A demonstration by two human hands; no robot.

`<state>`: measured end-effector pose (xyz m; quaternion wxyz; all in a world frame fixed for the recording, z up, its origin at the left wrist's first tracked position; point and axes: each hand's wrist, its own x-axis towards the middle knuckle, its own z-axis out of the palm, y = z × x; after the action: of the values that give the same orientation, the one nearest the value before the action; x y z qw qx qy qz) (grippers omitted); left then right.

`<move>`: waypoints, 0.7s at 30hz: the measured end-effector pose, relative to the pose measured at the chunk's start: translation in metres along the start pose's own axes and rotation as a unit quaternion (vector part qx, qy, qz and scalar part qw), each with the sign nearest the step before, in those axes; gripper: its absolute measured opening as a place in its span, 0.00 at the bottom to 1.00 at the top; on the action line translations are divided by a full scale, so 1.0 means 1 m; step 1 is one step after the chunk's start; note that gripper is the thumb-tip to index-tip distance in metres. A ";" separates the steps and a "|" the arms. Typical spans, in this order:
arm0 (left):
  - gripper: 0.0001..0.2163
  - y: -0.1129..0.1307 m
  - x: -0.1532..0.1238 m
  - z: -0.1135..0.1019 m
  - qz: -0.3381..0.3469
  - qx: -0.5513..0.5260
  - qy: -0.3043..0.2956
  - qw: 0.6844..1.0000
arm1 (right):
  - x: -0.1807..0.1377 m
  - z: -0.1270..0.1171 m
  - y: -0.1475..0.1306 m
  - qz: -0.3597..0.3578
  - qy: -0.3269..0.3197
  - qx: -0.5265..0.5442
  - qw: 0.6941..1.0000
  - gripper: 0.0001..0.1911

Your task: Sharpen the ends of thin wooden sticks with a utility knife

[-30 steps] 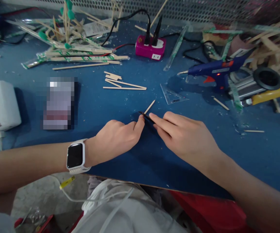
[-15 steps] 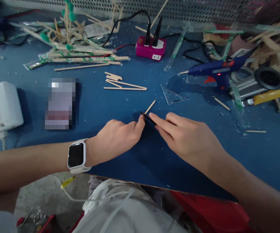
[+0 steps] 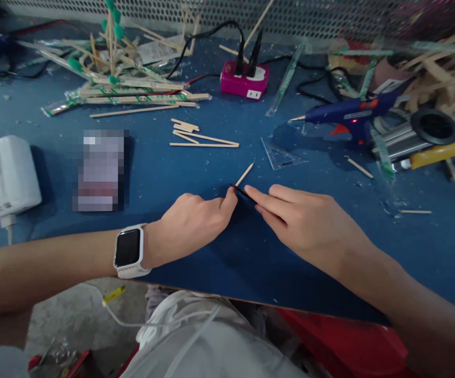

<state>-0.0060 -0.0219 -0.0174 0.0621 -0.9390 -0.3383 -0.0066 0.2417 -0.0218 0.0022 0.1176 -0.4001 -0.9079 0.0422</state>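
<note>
My left hand [image 3: 198,223] is closed, its thumb and finger pinching a thin wooden stick [image 3: 245,174] low over the table. The stick's pointed end sticks out up and to the right; the rest is hidden by my fingers. A thin black knife [image 3: 244,193] is gripped in my right hand [image 3: 310,218], with its blade lying across the stick close to my left fingertips. My right index finger stretches along the knife, and its handle is hidden under the hand. Just beyond lie several short cut wooden sticks [image 3: 204,137] and a clear set square [image 3: 280,156].
A hot glue gun [image 3: 355,115] with a red light rests on the right beside a yellow-handled tool [image 3: 440,153]. A pink power adapter [image 3: 244,81] stands at the back. On the left are a phone [image 3: 100,170], a white power bank [image 3: 9,176] and wrapped sticks [image 3: 133,98].
The view has shifted very slightly. Both hands keep their grips, and the knife still crosses the stick at nearly the same spot.
</note>
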 end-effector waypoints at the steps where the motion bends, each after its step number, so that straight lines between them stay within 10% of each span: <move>1: 0.20 0.000 0.000 0.000 0.000 0.001 0.006 1.000 | 0.002 0.002 -0.001 0.002 -0.001 0.001 1.000 0.19; 21: 0.19 0.002 0.001 -0.004 -0.012 0.021 -0.002 1.000 | 0.005 0.000 -0.001 0.031 -0.020 0.021 0.999 0.20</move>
<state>-0.0036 -0.0228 -0.0140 0.0807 -0.9335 -0.3494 0.0015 0.2383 -0.0187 0.0036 0.1066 -0.4241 -0.8963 0.0729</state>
